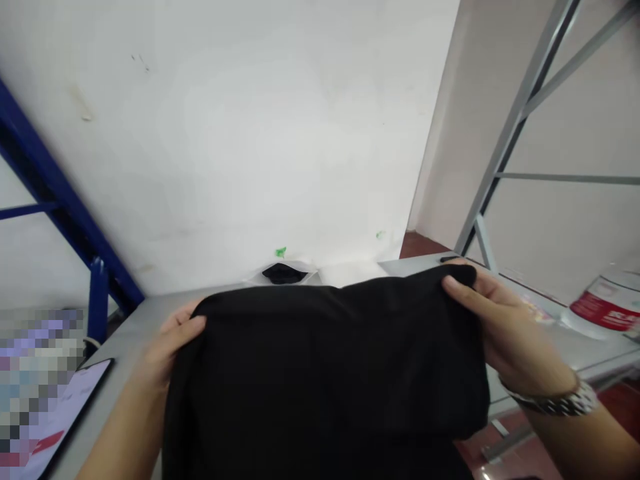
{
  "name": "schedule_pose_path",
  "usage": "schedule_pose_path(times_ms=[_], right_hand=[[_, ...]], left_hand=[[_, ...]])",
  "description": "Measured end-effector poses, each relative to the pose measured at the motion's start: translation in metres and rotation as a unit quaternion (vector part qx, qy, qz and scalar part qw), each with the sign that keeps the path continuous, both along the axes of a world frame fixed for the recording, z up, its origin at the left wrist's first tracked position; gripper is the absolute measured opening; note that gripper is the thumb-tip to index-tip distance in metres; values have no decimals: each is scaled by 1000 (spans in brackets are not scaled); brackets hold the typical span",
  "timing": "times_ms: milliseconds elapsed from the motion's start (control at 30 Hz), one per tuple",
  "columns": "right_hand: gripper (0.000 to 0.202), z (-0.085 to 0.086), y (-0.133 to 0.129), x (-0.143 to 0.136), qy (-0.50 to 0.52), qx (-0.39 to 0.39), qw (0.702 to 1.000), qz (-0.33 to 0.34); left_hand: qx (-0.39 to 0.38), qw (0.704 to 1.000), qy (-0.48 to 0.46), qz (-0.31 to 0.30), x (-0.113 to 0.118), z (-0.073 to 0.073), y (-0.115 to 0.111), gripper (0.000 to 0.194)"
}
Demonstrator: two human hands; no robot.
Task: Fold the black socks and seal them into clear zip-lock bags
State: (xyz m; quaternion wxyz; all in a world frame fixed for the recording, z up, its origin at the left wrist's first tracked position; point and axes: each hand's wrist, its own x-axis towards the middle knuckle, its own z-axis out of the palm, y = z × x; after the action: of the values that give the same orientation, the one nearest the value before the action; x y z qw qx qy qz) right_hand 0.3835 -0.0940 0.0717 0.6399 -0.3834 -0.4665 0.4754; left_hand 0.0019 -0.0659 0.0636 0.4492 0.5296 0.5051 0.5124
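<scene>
At the flat grey table (127, 327), the bare left hand (167, 343) and right hand (505, 327), well apart, pinch the soft black cloth (325, 373) by its upper corners; even tension (the edge dips midway) would smooth it.

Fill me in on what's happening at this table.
Someone is holding up a piece of black cloth, the left hand gripping one upper corner and the right hand the other. It hangs spread between them, blocking part of the gray table. Just beyond its upper edge lies a white packet, gaping open; a red-labelled container is off to the right.
</scene>
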Motion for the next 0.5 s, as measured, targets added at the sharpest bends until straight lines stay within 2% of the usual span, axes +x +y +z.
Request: schedule_pose_path(times_ms=[33, 100, 167, 233, 300, 367, 400, 433, 500], right_hand=[[19, -2, 6, -3, -2, 1, 1000, 4], [21, -18, 26, -8, -23, -25, 999, 16], [30, -45, 49, -11, -68, -88, 994, 21], [40, -77, 69, -11, -149, -168, 974, 19], [46, -104, 82, -8, -239, -194, 951, 7], [50, -121, 88, -4, -315, -181, 932, -8], [51, -125, 90, -2, -351, -166, 921, -15], [52, -127, 92, -1, -386, -152, 909, -23], [52, -124, 95, -2, -454, -112, 883, -44]], left_hand=[[-22, 1000, 8, -20, 0, -2, 6, 45], [-67, 993, 57, -74, -2, -13, 24, 44], [-71, 975, 189, -94, -7, -30, 42, 37], [-32, 935, 349, -59, -11, -48, 56, 33], [51, 874, 483, 12, -10, -59, 59, 34], [148, 817, 553, 64, 0, -64, 53, 38], [179, 803, 566, 59, 8, -64, 47, 39], [191, 798, 571, 30, 17, -64, 40, 42], [157, 802, 570, -83, 36, -66, 25, 55]])
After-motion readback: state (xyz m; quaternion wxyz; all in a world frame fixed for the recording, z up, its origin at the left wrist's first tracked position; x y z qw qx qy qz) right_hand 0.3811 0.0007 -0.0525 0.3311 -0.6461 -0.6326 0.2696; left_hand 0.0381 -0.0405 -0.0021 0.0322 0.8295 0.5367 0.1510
